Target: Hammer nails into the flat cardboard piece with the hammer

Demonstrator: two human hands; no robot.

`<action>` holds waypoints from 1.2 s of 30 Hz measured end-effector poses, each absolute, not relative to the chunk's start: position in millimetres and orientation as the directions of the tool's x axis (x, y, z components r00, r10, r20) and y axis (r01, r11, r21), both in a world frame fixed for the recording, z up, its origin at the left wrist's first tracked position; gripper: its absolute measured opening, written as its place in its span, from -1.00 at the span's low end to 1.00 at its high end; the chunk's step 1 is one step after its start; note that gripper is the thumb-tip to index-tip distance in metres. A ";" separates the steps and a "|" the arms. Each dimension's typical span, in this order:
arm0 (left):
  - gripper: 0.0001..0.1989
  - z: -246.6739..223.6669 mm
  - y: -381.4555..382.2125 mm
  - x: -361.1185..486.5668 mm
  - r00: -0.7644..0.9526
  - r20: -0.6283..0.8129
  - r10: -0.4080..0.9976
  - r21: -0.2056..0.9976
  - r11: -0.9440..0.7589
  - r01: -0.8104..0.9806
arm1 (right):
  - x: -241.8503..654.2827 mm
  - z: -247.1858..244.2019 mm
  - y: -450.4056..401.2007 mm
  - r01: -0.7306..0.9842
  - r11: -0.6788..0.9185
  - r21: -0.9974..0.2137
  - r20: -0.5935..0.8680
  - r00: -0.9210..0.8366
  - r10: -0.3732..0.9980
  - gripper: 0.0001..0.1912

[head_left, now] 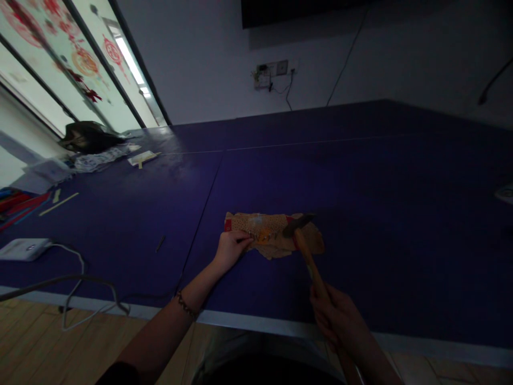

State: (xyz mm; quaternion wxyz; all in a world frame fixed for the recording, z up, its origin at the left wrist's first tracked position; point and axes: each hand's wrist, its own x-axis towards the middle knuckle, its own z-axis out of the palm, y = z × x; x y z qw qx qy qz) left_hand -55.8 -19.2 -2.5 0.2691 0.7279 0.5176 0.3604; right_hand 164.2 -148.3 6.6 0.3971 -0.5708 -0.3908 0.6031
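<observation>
A flattened piece of brown patterned packaging [274, 251], with torn edges and red patches, lies on the purple table [360, 182]. My left hand [231, 250] rests at its left end, thumb and fingertips pinched together over it; whatever is between them is too small to make out. Several tiny dark bits show on the packaging just right of those fingertips. My right hand [336, 313] is wrapped round the wooden handle of a hammer [310, 259]. The dark hammer head is over the right part of the packaging; whether it touches is unclear.
Left of my arm lie a short dark stick [160, 244] and a white charger-like box [24, 249] with a looping cable. Farther left are red and blue strips [24, 206], papers [100, 159] and a dark bag [90, 137]. Wall sockets [276, 68] sit behind the table.
</observation>
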 end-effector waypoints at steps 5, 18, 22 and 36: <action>-0.91 -2.8 -20.0 -55.8 0.170 0.267 0.949 0.772 -0.316 0.551 | 164.9 6.6 -148.8 -0.030 -0.403 -0.915 -0.402 -0.041 0.915 -0.78; -0.88 0.6 -23.5 -56.2 0.179 0.264 0.948 0.736 -0.318 0.598 | 165.3 5.0 -149.5 -0.058 -0.414 -0.909 -0.412 -0.046 0.910 -0.77; -0.90 -0.1 -25.5 -55.7 0.159 0.279 0.947 0.722 -0.316 0.616 | 165.7 6.5 -149.8 -0.051 -0.414 -0.909 -0.413 -0.038 0.910 -0.77; -0.90 -7.5 -24.9 -54.0 0.167 0.317 0.934 0.718 -0.351 0.600 | 165.8 10.6 -148.3 -0.040 -0.407 -0.912 -0.405 -0.054 0.913 -0.77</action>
